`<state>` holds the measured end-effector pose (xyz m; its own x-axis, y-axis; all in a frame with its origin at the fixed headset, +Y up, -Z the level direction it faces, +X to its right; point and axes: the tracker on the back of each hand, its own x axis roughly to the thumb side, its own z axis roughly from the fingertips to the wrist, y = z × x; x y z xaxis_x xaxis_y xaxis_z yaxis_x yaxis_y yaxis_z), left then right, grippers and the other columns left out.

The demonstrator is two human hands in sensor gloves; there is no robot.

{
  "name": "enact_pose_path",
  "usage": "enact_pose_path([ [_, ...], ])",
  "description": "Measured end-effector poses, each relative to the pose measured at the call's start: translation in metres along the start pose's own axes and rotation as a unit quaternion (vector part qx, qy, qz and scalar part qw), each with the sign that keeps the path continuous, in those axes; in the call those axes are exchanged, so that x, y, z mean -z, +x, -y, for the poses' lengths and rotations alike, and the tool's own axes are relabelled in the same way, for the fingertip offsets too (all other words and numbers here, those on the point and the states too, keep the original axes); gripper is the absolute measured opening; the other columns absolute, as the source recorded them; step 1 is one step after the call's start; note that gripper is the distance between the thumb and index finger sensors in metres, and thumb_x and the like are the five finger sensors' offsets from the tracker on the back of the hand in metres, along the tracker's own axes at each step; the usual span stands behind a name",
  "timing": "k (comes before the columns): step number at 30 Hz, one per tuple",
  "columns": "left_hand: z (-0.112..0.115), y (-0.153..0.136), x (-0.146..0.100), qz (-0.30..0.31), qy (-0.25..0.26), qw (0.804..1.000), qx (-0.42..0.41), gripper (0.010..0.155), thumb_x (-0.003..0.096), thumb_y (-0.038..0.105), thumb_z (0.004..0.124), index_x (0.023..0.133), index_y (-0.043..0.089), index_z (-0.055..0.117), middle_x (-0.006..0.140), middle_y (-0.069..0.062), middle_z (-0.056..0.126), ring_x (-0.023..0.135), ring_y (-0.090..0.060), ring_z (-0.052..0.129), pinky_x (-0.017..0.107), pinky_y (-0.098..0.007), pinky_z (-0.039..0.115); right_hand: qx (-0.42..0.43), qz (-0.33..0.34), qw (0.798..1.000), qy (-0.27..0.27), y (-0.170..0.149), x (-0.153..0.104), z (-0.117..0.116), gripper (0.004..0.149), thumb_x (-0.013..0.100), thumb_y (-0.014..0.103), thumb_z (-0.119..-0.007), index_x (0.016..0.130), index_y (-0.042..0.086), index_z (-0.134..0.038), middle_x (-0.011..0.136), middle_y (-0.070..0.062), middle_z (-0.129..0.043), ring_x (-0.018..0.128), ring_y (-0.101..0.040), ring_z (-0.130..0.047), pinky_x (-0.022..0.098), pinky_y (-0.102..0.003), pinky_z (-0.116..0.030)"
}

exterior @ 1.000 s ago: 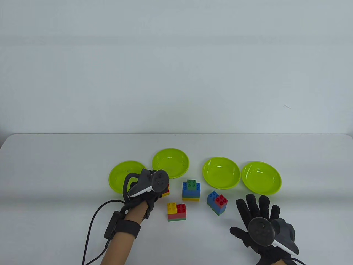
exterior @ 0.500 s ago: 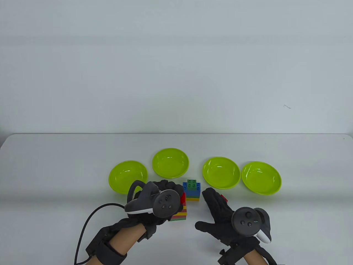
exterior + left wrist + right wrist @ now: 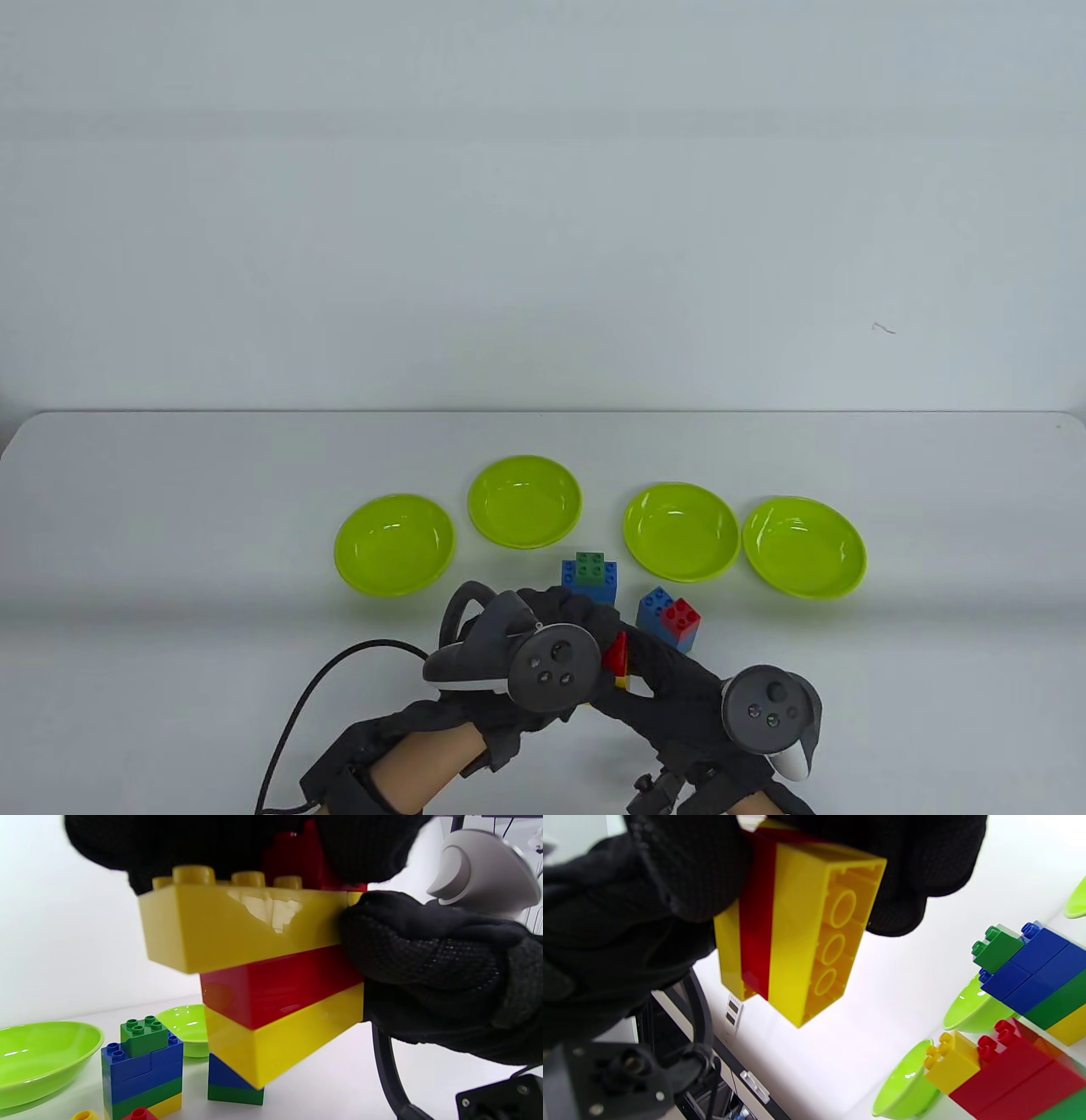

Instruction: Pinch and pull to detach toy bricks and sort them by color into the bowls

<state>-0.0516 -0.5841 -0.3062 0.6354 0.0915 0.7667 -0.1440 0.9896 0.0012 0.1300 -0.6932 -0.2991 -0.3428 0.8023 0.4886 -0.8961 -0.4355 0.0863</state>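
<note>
Left hand (image 3: 509,654) and right hand (image 3: 679,688) together, both clamped on yellow-red-yellow plastic brick stack (image 3: 271,984), at 6 o'clock of four lime-green plastic bowls (image 3: 394,545).

Held stack (image 3: 271,984): yellow brick on top, red beneath, yellow at the bottom, with a small red brick (image 3: 297,857) on the studs. It is lifted and tilted. My left hand (image 3: 220,844) grips it from above; my right hand (image 3: 428,971) clasps its right end, a grey tracker (image 3: 483,870) behind that hand.

On the white table (image 3: 331,1086): a stack (image 3: 142,1065) with a green brick on blue, then green and yellow; a blue-over-green stack (image 3: 231,1082) partly hidden behind the held one.

Two lime-green bowls, one far left (image 3: 38,1060), one behind (image 3: 186,1027).
</note>
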Motion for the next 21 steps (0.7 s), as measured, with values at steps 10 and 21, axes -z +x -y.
enact_pose_path([
  [10,0.023,-0.017,-0.025,-0.003,0.173,0.979,-0.107,0.071,0.0483,0.050,0.074,0.100,0.002,0.068,0.092,-0.027,0.079,0.080,-0.045,0.083,0.061,-0.057,0.068,0.084,-0.016,0.996,-0.013,-0.003,-0.003,-0.004,0.062,0.045,0.041,-0.084,0.097,0.011,-0.070,0.092,-0.015,-0.083,0.080,-0.035,-0.089,0.067,-0.051,-0.069],
  [21,0.053,-0.016,-0.033,0.011,0.191,0.976,-0.104,0.064,0.0470,0.044,0.075,0.095,0.002,0.075,0.085,-0.026,0.084,0.073,-0.042,0.086,0.058,-0.054,0.071,0.040,-0.032,0.998,0.025,-0.013,-0.008,-0.013,0.061,0.044,0.039,-0.084,0.096,0.010,-0.070,0.092,-0.017,-0.083,0.080,-0.038,-0.088,0.066,-0.054,-0.067],
])
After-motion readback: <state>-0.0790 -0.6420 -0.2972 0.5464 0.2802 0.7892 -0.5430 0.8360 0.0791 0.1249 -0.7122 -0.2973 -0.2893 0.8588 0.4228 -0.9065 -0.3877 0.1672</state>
